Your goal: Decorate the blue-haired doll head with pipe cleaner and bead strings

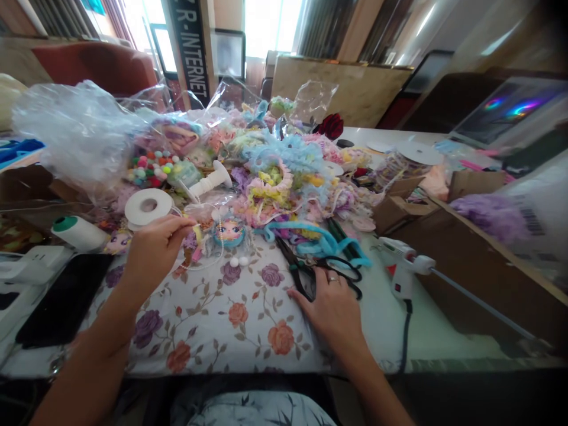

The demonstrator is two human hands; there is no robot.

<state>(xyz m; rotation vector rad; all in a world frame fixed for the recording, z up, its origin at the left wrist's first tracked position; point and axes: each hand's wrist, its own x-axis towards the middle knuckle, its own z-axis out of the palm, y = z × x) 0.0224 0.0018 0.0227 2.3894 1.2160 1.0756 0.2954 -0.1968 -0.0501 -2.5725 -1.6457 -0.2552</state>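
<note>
My left hand (160, 245) is closed in a pinch at the left, its fingertips on a thin white pearl bead string (222, 251) that loops down to the cloth. Just right of it, a doll-face piece with blue trim (229, 231) lies near two white pompoms (238, 261). My right hand (335, 307) rests over the black-handled scissors (297, 275), its thumb spread from its fingers and the fingertips at the handle loops. The scissor blades point away, toward a light blue fuzzy strip (326, 242).
Behind the hands is a heap of lace trims (284, 154). A white ribbon spool (148, 207) and thread cone (80, 234) stand left, above a black phone (66, 299). At right are a glue gun (402, 269), its cord, and a cardboard box (488, 266).
</note>
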